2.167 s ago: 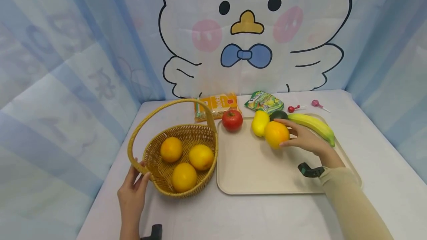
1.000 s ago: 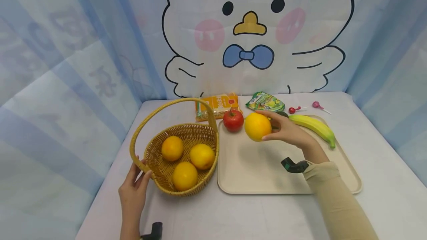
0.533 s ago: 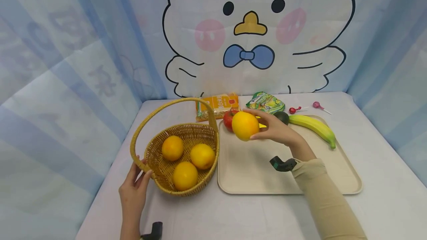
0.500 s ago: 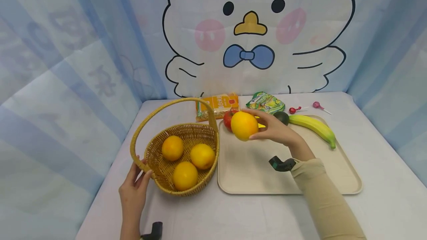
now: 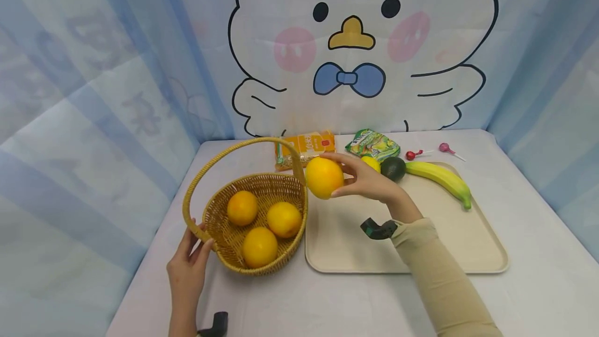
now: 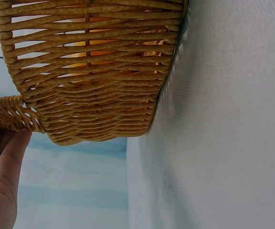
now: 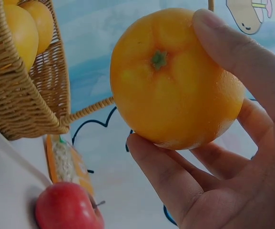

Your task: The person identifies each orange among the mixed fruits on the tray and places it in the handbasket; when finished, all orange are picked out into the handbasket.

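In the head view my right hand (image 5: 367, 180) grips an orange (image 5: 324, 178) between thumb and fingers, raised over the left edge of the beige tray (image 5: 355, 243), right by the basket's rim. Its green stem end shows in the right wrist view. My left hand (image 5: 189, 267) pinches the base of the handle of the wicker basket (image 5: 285, 256). Inside the basket lie three orange-yellow round fruits: one at the back left (image 5: 242, 208), one at the right (image 5: 284, 219) and one at the front (image 5: 259, 247). The held orange hides the red apple (image 7: 66, 206) in the head view.
On the tray's far side lie a yellow fruit (image 5: 371, 163), partly hidden, a dark green avocado (image 5: 393, 169) and a banana (image 5: 440, 181). Behind stand an orange grain packet (image 5: 306, 145), a green packet (image 5: 373, 144) and two lollipops, one red (image 5: 411, 155), one pink (image 5: 444, 147).
My right hand has carried the orange leftward from the back middle of the tray to the basket's right side, uncovering the avocado. My left hand keeps its hold on the basket handle.
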Demonstrator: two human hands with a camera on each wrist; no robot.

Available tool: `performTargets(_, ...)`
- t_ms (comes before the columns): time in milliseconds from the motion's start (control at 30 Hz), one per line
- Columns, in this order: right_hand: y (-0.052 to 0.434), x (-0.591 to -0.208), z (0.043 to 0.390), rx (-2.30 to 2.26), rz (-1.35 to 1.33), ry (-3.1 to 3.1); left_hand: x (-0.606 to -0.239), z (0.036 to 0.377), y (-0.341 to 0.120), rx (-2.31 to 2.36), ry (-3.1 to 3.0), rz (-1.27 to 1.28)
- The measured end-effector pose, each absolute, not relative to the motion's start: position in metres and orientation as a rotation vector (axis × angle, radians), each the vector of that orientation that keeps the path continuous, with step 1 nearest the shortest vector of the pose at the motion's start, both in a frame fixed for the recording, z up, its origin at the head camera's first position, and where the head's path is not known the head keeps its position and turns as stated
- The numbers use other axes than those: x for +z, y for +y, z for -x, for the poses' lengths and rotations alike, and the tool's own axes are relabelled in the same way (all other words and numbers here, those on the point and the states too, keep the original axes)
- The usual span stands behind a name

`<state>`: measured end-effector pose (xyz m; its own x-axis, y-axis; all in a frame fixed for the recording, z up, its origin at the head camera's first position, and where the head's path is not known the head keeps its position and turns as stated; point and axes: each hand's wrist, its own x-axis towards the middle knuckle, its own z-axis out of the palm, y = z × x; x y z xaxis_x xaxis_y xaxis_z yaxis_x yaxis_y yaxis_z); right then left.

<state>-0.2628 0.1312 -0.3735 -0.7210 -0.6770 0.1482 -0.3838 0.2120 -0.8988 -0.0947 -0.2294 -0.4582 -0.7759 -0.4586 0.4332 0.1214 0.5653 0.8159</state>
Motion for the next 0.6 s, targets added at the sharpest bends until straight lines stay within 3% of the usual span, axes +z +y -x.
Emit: performTargets(600, 0.091, -0.374, 0.26, -1.521, 1.066, 2.075, -0.461, 0.095, -0.232, -1.213, -2.169, -0.278)
